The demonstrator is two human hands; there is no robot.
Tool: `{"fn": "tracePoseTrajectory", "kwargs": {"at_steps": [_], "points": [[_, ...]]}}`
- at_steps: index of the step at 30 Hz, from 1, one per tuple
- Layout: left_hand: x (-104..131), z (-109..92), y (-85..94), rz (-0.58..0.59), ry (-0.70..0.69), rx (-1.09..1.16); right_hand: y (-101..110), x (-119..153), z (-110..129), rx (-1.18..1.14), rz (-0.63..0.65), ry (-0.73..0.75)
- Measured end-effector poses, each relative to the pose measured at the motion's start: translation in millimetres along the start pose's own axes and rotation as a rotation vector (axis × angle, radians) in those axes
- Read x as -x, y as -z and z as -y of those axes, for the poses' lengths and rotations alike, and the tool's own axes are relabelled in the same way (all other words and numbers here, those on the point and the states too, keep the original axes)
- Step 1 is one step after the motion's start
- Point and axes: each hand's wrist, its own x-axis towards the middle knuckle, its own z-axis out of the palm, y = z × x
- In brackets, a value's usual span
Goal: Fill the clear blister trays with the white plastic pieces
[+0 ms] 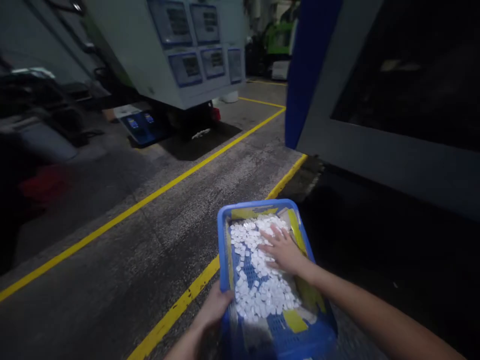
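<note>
A blue plastic basket (pixel 222 250) with perforated bottom and yellow tape patches is at the lower middle. Many small white pieces (pixel 262 298) lie spread inside it. My left hand (pixel 216 304) grips the basket's left side, its thumb at the rim and its other fingers hidden beneath. Over the pieces in the upper right part of the basket, my right hand (pixel 282 250) rests palm down with its fingers spread, touching them and holding nothing.
Yellow lines (pixel 150 200) run along the dark floor. A white machine cabinet (pixel 161 75) with framed sheets stands at the upper left, a blue and grey machine (pixel 318 115) at the right. A red object (pixel 45 185) is blurred at the far left.
</note>
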Motion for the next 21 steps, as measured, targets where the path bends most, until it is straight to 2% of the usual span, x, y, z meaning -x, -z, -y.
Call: {"fn": "tracePoseTrajectory", "kwargs": {"at_steps": [3, 6, 9, 13, 16, 18, 21], "points": [[-31, -28, 7.2, 0.005, -0.061, 0.086, 15, -45, -33, 0.046, 0.024, 0.003], [-58, -55, 13.8, -0.044, -0.078, 0.157, 27, -87, -50, 0.082, 0.063, 0.015], [-78, -79, 17.6, -0.110, -0.075, 0.247, 36, -114, -52, 0.109, 0.124, 0.059], [-103, -103, 21.2, -0.177, -0.075, 0.399, 38, -143, -46, 0.062, 0.310, 0.191], [-137, -118, 28.8, -0.234, -0.083, 0.496, 42, -186, -49, 0.013, 0.415, 0.331], [-164, -128, 37.3, -0.280, -0.078, 0.528, 53, -224, -58, -0.015, 0.399, 0.378], [-202, -148, 53.9, -0.334, -0.058, 0.534, 87, -274, -83, -0.035, 0.286, 0.369]]}}
